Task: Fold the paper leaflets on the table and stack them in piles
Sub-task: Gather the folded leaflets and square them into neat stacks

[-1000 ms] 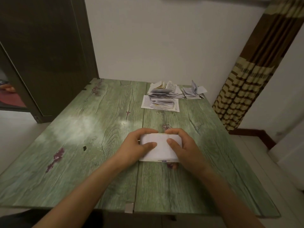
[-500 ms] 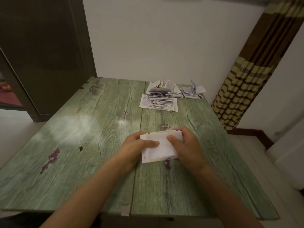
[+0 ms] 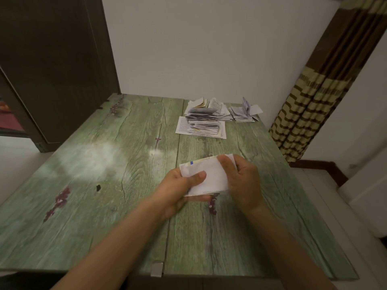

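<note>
A folded white leaflet with a small blue mark at its far left corner is held just above the green wooden table, tilted. My left hand grips its left side, thumb on top. My right hand holds its right edge, fingers curled over the far corner. At the far side of the table a tall pile of folded leaflets rests on a flat printed sheet, and a smaller pile lies to its right.
A dark door stands beyond the table's far left corner. A striped brown curtain hangs at the right. A white wall backs the table. The near edge carries a small white tab.
The leaflet lay flat under both hands a second ago. It has since been lifted off the table and turned, and my right hand has shifted to its right edge.
</note>
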